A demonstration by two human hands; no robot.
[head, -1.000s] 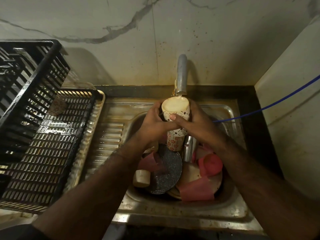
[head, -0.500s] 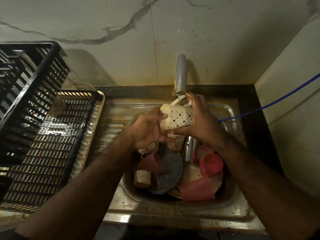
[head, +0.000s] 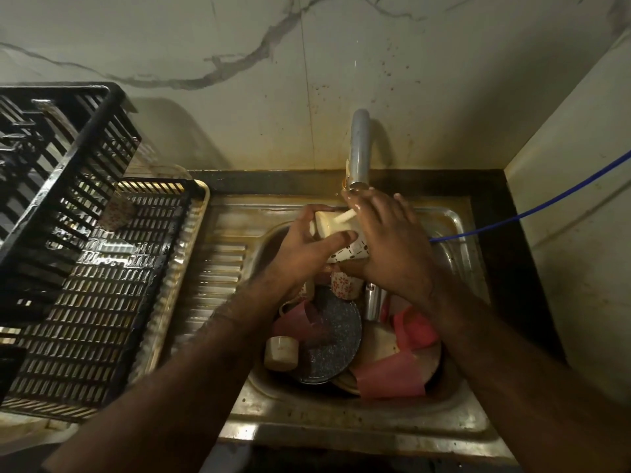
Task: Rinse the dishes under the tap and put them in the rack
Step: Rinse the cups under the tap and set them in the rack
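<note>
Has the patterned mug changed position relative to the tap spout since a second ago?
Yes. The mug stood upright with its mouth under the tap spout; now it lies tipped on its side, lower and left of the spout.

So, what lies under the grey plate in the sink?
Under the grey plate a pale plate's rim shows. A pink cup lies on it. The sink floor is covered.

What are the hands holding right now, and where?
Cream patterned mug, tipped under tap: left hand grips its base end, right hand covers its handle side.

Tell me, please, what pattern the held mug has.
Cream mug with small dark diamond motifs; head view.
</note>
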